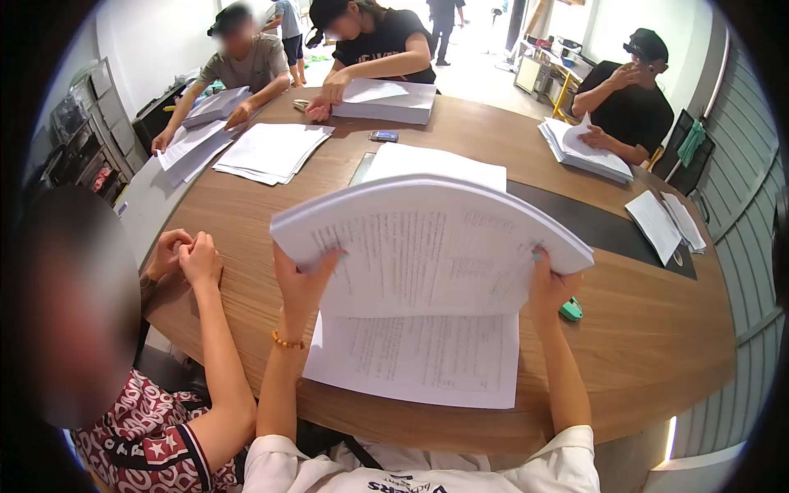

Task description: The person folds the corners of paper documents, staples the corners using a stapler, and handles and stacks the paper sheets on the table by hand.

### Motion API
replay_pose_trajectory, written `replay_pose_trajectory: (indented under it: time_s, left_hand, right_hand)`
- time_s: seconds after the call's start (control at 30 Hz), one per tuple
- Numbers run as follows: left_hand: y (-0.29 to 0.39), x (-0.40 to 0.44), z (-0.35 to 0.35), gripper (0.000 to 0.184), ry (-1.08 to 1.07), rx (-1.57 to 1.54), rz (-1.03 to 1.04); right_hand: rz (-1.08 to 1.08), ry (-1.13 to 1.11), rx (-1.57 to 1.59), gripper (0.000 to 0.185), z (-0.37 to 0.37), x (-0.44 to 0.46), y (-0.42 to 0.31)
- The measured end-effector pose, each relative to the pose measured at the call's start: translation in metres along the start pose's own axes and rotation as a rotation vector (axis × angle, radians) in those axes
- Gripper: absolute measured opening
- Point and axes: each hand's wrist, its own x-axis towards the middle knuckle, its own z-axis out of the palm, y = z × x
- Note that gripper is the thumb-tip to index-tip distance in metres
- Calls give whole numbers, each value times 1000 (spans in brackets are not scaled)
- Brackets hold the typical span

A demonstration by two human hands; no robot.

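A thick stack of printed sheets (427,246) is raised and bowed between my two hands. My left hand (302,275) grips its left edge, thumb on the near face and fingers behind. On the right edge my right hand (552,279) holds it the same way. Beneath the lower edge of the raised stack lies another pile of printed paper (411,361) on the wooden table. Just beyond the held stack, a further white pile (444,167) is partly hidden. A small green object (570,309) rests by my right wrist.
Across the table (657,329), three people handle paper stacks (386,100). A person at my left rests clasped hands (193,255) on the table edge. More sheets (275,152) lie at the far left, loose papers (655,223) at the right. A small blue box (384,136) sits near the far side.
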Motion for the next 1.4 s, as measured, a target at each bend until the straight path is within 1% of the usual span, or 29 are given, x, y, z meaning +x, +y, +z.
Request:
replay_pose_trajectory:
  time_s: [0.07, 0.13, 0.17, 0.2, 0.23, 0.3, 0.37, 0.4, 0.43, 0.47, 0.5, 0.53, 0.57, 0.63, 0.67, 0.73, 0.77, 0.83, 0.87, 0.93, 1.07, 1.13, 1.17, 1.23, 1.27, 1.3, 1.33, 1.37, 1.4]
  left_hand:
    - [6, -5, -7, 40, -80, -79, -18]
    - [5, -10, -17, 41, -168, -161, -33]
    - [-2, -14, -25, 44, -220, -144, -141]
    - [-8, -16, -28, 48, -275, -132, -250]
    - [-11, -15, -25, 48, -283, -141, -251]
    - [-17, -15, -18, 34, -282, 67, 78]
    - [-22, -19, -22, 33, -365, 365, 229]
    - [-10, -21, -14, 35, -276, 54, 49]
    - [-3, -21, -9, 36, -181, -254, -130]
    - [-3, -20, -8, 36, -185, -256, -129]
    - [-3, -18, -8, 35, -129, -118, -78]
    - [6, -12, -4, 34, -73, 20, -27]
    - [18, -9, 8, 33, 57, 8, -80]
    - [31, -7, 7, 34, -6, -10, -162]
    - [27, -10, 10, 34, -6, -13, -161]
    - [14, -17, 17, 35, -54, 105, -83]
    - [14, -17, 17, 35, -53, 102, -82]
    - [15, -15, 13, 36, -52, 238, -127]
    - [15, -15, 11, 36, -57, 239, -131]
    - [11, -13, 7, 38, 5, -73, -180]
    - [-17, -16, -13, 39, -79, -179, -166]
    - [-24, -14, -16, 39, -187, -370, -261]
    - [-24, -13, -16, 39, -184, -368, -261]
    - [-17, -7, -14, 28, -240, -254, -121]
    - [-12, -10, -12, 28, -233, -244, -116]
    - [-4, -17, -11, 22, -165, -86, -186]
    - [2, -20, -11, 17, -90, 78, -256]
    - [5, -19, -11, 17, -71, 107, -245]
    - [4, -17, -9, 14, -110, 139, -28]
  right_hand:
    - [-39, 41, 28, 20, 0, -1, -2]
    - [93, 81, 160, 17, -1, -2, -12]
    - [94, 86, 160, 17, -8, -5, -3]
    - [12, -120, 135, 14, -22, -8, 15]
    - [-45, -264, 110, 12, -28, -4, 15]
    - [-163, -510, 58, 15, -29, -1, 9]
    - [-155, -597, 84, 20, -25, -2, -8]
    - [319, -523, 357, 21, -25, -10, -14]
    - [316, -520, 352, 21, -24, -9, -9]
    - [101, -455, 239, 19, -19, -8, 2]
    - [-109, -387, 124, 19, -16, -7, 9]
    - [119, -353, -105, 17, -13, -3, -2]
    - [365, -295, 202, 17, -9, -1, -20]
    - [427, -230, 221, 16, -3, 1, -16]
    - [425, -229, 219, 16, 0, -3, -14]
    - [172, -263, 0, 13, 6, -11, -11]
    - [169, -263, -2, 13, 7, -10, -13]
    - [417, -250, 84, 13, 5, -8, -19]
    - [423, -248, 82, 13, 2, -9, -19]
    - [466, -302, 177, 17, -8, -9, -15]
    - [478, -353, 264, 21, -16, -13, -1]
    - [438, -352, 547, 26, -12, -8, -2]
    - [439, -355, 548, 26, -13, -9, -1]
    - [364, -510, 306, 27, -20, -10, 6]
    - [385, -522, 362, 27, -23, -13, 11]
    - [380, -537, 386, 27, -25, -15, 11]
    - [446, -456, 321, 27, -27, -19, 9]
    - [513, -373, 256, 27, -26, -20, 5]
    - [512, -388, 285, 27, -23, -17, -3]
